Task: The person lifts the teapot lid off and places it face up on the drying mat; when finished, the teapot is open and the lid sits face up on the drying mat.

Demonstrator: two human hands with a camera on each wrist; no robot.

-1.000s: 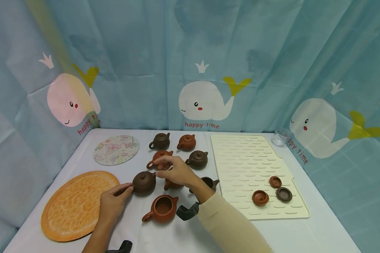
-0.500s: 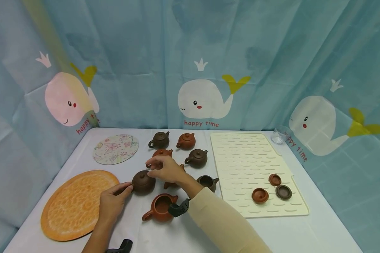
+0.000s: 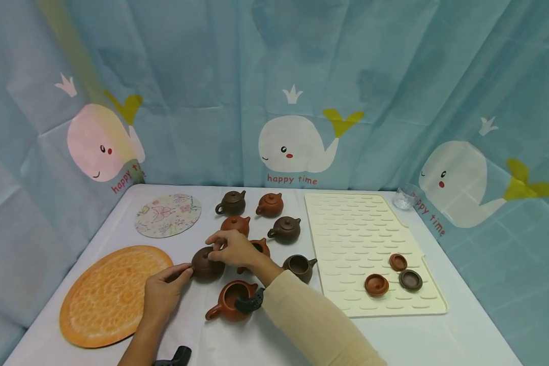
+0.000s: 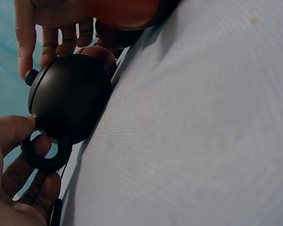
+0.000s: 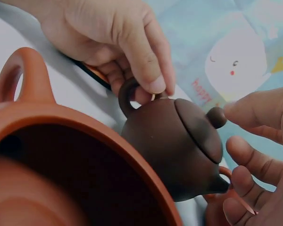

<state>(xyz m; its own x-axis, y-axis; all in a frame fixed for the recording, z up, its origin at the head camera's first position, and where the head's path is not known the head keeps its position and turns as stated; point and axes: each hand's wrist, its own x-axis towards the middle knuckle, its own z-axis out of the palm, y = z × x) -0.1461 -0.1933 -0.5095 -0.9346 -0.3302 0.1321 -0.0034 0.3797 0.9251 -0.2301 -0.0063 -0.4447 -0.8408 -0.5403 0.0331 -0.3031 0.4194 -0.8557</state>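
A dark brown clay teapot (image 3: 204, 271) with its lid on stands left of the middle of the table. At its handle, my left hand (image 3: 161, 297) pinches the loop between thumb and fingers. My right hand (image 3: 234, 250) hovers over the lid with its fingers spread. In the right wrist view its thumb tip is at the round lid knob (image 5: 216, 117), the other fingers apart from it; whether the thumb touches is hard to tell. Just in front stands a lidless red teapot (image 3: 234, 316). Another lidless red teapot (image 3: 263, 247) is partly hidden by my right hand.
A lidless dark teapot (image 3: 304, 273) stands to the right. Several lidded teapots, among them a dark one (image 3: 285, 230), stand behind. Three loose lids, one dark (image 3: 410, 280), lie on a cream mat (image 3: 347, 229). An orange round mat (image 3: 114, 297) lies left; a clear cup (image 3: 403, 199) stands back right.
My right hand has moved left from beside the dark teapot's spout to over its lid. My left hand stays on the handle.
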